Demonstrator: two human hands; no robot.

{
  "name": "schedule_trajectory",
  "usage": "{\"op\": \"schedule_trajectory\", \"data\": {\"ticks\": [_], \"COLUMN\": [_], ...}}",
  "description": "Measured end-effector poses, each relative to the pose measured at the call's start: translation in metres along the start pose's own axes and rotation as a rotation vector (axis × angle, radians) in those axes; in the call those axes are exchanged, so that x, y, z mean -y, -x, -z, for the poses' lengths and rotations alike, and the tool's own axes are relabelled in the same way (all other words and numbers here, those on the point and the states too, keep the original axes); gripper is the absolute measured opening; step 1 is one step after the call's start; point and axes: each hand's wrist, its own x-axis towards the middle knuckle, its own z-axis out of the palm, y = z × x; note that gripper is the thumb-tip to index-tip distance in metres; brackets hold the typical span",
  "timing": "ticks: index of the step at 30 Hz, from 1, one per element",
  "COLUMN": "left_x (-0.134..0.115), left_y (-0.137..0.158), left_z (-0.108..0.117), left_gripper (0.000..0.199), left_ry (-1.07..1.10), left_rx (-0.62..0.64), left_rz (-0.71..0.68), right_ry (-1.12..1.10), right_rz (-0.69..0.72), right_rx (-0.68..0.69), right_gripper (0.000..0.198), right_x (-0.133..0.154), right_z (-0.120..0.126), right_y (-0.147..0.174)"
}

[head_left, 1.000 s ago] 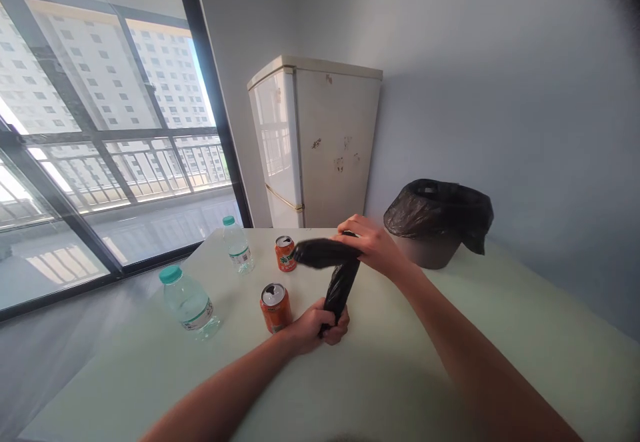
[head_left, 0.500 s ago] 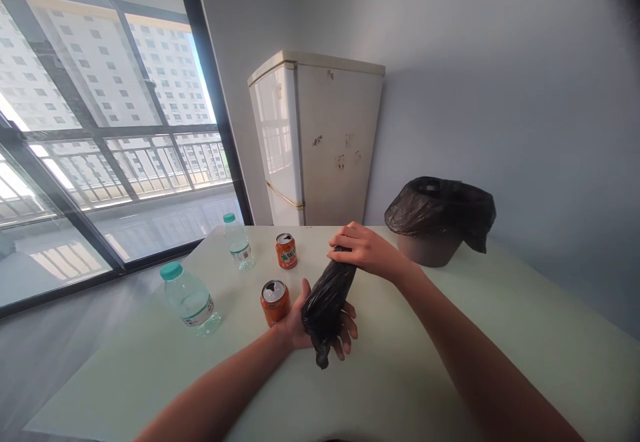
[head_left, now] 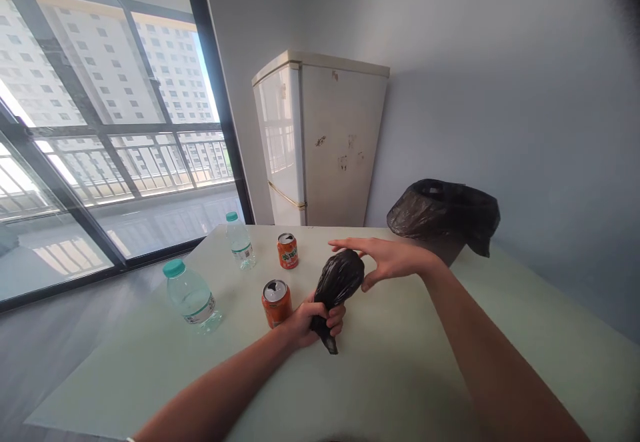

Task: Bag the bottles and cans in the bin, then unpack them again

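Note:
A bunched black plastic bag (head_left: 342, 275) is gripped low down by my left hand (head_left: 313, 322), whose fingers wrap round it. Its rounded top rises above the fist and a short twisted tail hangs below. My right hand (head_left: 387, 257) arches beside the top of the bag, thumb and fingers apart; whether a fingertip touches the plastic I cannot tell. Just left of my left hand stands an opened orange drink can (head_left: 277, 303). Behind it is a second orange can (head_left: 287, 252), also opened and upright.
Two clear plastic bottles with teal caps, a near bottle (head_left: 193, 299) and a far bottle (head_left: 240, 242), stand on the left of the pale table (head_left: 380, 389). A bin lined with black plastic (head_left: 440, 212) stands at the back right. Beyond the table is a white fridge (head_left: 337, 142).
My left hand has closed round the lower part of the bag, having lain open under it. My right hand has let go of the bag's top and moved slightly right, fingers spreading.

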Motion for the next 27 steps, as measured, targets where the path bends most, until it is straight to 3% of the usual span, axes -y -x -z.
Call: {"op": "schedule_trajectory", "data": {"ticks": [2, 4, 9, 12, 15, 18, 27], "left_x": [0.000, -0.001, -0.004, 0.000, 0.004, 0.004, 0.004], "left_y": [-0.002, -0.003, -0.003, -0.003, -0.002, -0.002, -0.002], "left_z": [-0.002, -0.005, -0.006, -0.003, -0.003, -0.006, 0.001], "left_gripper": [0.023, 0.016, 0.018, 0.023, 0.026, 0.028, 0.018], "left_ry": [-0.027, -0.062, -0.055, -0.074, -0.145, -0.167, -0.222], "left_rx": [-0.053, -0.107, -0.168, -0.118, -0.090, -0.069, 0.019], "left_rz": [-0.076, -0.154, -0.202, -0.105, -0.007, 0.026, 0.090], "right_ry": [-0.221, -0.414, -0.733, -0.899, -1.036, -1.122, -1.205], "right_rz": [-0.116, -0.163, -0.063, 0.018, 0.049, -0.015, -0.025], "right_rx": [0.011, -0.023, 0.224, 0.121, 0.083, 0.036, -0.209], "right_gripper": [0.117, 0.120, 0.082, 0.069, 0.056, 0.039, 0.029], "right_x": [-0.010, -0.020, -0.028, -0.021, -0.012, -0.007, -0.004], "right_z": [0.002, -0.004, -0.052, -0.082, -0.097, -0.098, -0.071], "right_y": [0.002, -0.005, -0.044, -0.062, -0.068, -0.066, -0.059]}}
